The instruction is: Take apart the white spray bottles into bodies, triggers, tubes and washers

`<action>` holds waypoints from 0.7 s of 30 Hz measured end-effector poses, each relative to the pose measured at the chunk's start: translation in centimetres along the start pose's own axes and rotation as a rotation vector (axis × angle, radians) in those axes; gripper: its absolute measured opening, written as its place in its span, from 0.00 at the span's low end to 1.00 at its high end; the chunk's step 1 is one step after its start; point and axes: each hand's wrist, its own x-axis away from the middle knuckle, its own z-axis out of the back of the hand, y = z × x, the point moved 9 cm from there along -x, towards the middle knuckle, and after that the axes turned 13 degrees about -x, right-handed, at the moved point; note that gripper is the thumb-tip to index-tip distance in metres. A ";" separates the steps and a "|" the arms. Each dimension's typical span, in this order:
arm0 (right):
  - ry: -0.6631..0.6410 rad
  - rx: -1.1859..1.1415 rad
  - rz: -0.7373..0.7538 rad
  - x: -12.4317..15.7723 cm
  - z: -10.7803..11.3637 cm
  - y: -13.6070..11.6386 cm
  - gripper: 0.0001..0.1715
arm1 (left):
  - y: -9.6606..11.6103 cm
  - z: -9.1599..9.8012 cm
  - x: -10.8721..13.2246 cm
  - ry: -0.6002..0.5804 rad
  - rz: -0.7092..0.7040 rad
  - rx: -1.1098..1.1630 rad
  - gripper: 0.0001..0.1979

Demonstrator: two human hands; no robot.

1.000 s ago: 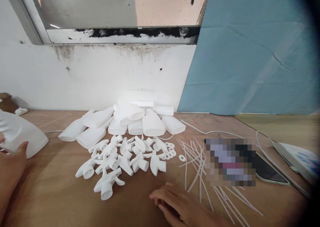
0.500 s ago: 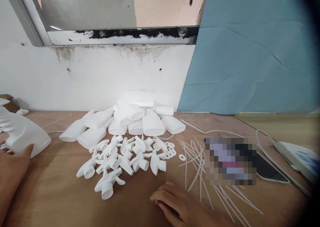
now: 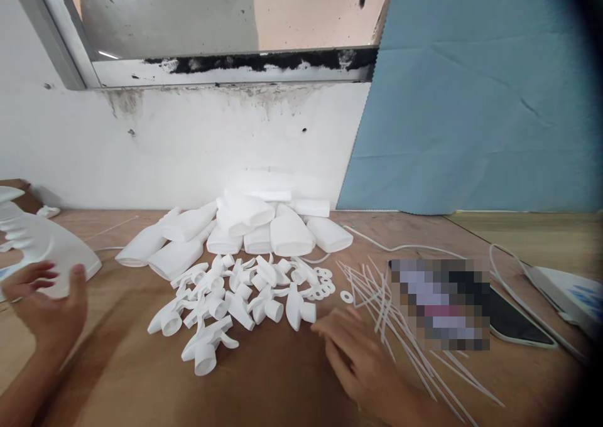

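wht bottle (image 3: 56, 242) nr l. hand (image 3: 54, 311): smooth, wavy neck, wide base.

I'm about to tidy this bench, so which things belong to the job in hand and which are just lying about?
Likely the job:
left bottle
piled bottles
trigger heads
rings
tubes

Likely just lying about:
phone
cable
brown box
white item, right edge

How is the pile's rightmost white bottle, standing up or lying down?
Lying down: the white bottle is on its side, its bottom facing us.
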 end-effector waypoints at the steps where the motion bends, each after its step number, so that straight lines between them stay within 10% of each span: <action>1: 0.038 0.083 -0.020 -0.2 0.7 0.8 0.15 | 2.9 0.2 0.9 -0.006 -0.078 0.006 0.17; 5: 0.093 0.424 -0.148 -0.6 2.7 4.3 0.16 | 17.0 0.2 8.1 -0.338 -0.552 0.281 0.10; 9: 0.037 0.586 -0.267 -0.1 2.9 6.7 0.17 | 27.2 0.5 18.2 -0.742 -1.011 0.424 0.24; 13: 0.010 0.567 -0.289 0.4 2.4 7.4 0.13 | 30.2 -1.7 22.2 -0.831 -1.055 0.350 0.34; 21: 0.039 0.454 -0.351 0.7 2.3 8.9 0.14 | 30.0 -3.1 22.6 -0.876 -0.984 0.405 0.30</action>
